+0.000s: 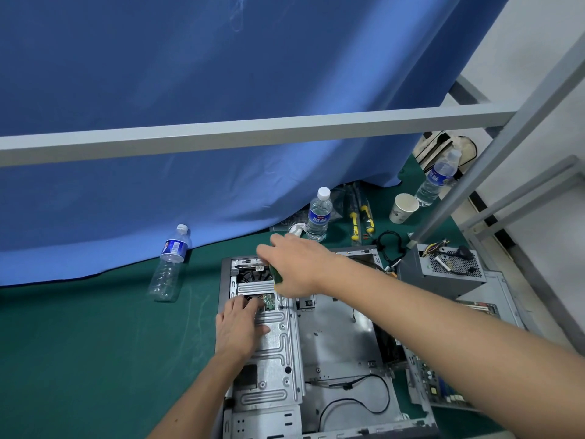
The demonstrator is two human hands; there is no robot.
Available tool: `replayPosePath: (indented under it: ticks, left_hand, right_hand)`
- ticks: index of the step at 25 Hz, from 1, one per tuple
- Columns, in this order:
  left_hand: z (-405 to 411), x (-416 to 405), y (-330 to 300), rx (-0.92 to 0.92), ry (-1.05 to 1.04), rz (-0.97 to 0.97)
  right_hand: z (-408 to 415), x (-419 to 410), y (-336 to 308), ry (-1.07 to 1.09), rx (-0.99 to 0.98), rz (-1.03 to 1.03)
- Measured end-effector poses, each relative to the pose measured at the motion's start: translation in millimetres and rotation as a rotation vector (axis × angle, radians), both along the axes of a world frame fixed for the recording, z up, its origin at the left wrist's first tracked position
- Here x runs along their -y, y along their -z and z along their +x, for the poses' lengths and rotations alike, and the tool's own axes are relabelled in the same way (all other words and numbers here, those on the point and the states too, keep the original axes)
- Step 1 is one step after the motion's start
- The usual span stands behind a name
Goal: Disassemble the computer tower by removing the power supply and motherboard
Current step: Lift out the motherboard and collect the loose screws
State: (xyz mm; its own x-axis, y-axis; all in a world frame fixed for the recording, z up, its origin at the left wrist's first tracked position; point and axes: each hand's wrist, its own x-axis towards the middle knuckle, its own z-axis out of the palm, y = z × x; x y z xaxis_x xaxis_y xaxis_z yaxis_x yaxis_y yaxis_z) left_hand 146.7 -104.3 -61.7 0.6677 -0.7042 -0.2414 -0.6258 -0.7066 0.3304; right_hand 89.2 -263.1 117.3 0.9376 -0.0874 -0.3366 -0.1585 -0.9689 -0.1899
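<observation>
Curtain (pixel 190 122): a blue cloth is hung behind the work area; its hem is laid on the mat.
Mat (pixel 79 359): a green mat is spread under all items.
Bar (pixel 253 131): a grey bar is seen crossing the view above the mat; a slanted post (pixel 493 153) is joined to it at the right.
Case (pixel 332 359): the open tower is laid on its side on the mat. The main bay is seen bare down to the metal tray, with loose black cables at the near end. A ribbed drive cage (pixel 278 343) occupies its left part; a fan (pixel 253 275) is seen at the far left corner.
Power supply (pixel 443 270): it is stood outside the case, just beside its far right corner, with its wire bundle on top.
Motherboard (pixel 430 378): a board is seen right of the case, on a grey panel (pixel 500 296), largely hidden by the right forearm.
Right hand (pixel 297 267): it is held over the far left corner of the case; the fingers are curled round a dark green object (pixel 277 277), mostly hidden by the hand.
Left hand (pixel 240 324): it is laid flat on the cage, fingers extended toward a small green board (pixel 269 301); nothing is gripped.
Bottles: one (pixel 171 264) is stood left of the case, one (pixel 319 215) beyond it, one (pixel 438 179) at far right.
Cup (pixel 402 208): a paper cup is stood near the right bottle.
Screwdrivers (pixel 361 220): two yellow-handled tools are laid between the middle bottle and the cup.
</observation>
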Motion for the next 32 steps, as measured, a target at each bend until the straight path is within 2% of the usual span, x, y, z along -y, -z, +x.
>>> replayPosePath:
  ticks: [3,5,7,8,11,13,15,18,19,21,23,27,28,30,32]
  left_hand:
    - [1,0,1,0.003,0.001,0.0]
    - [1,0,2,0.004,0.002,0.001]
    - [1,0,3,0.004,0.0,-0.002]
    - [1,0,4,0.003,-0.002,-0.004]
    - [1,0,5,0.003,-0.009,-0.007]
    - [1,0,6,0.001,-0.011,-0.008]
    - [1,0,6,0.004,-0.009,0.003]
    - [1,1,6,0.003,-0.013,0.005]
    - [1,1,6,0.004,-0.014,0.003]
    - [1,0,6,0.006,-0.013,0.002]
    - [1,0,7,0.002,-0.014,-0.003]
    - [1,0,6,-0.006,-0.017,0.0]
    - [1,0,6,-0.01,-0.018,0.0]
    - [2,0,5,-0.017,-0.015,0.006]
    - [1,0,5,-0.018,-0.011,0.01]
  right_hand:
    - [2,-5,7,0.101,0.048,-0.235]
    - [2,-4,5,0.064,0.054,-0.145]
    - [2,2,-2,-0.004,-0.013,0.011]
    - [1,1,-5,-0.027,-0.054,0.018]
    - [2,-5,-3,0.155,-0.11,-0.148]
    - [3,-5,2,0.149,-0.051,-0.269]
    - [1,-3,1,0.053,-0.011,-0.152]
    - [-1,0,-8,-0.002,-0.082,0.06]
    - [0,-2,-8,0.058,-0.109,0.035]
    - [2,-6,-5,0.183,-0.146,-0.146]
    - [3,-4,-1,0.121,-0.089,-0.255]
    - [-2,5,-7,-0.047,-0.058,0.025]
    - [-3,4,-7,-0.042,-0.068,0.041]
    - [-1,-1,-4,0.06,-0.099,-0.05]
    - [1,0,0,0.05,-0.081,-0.183]
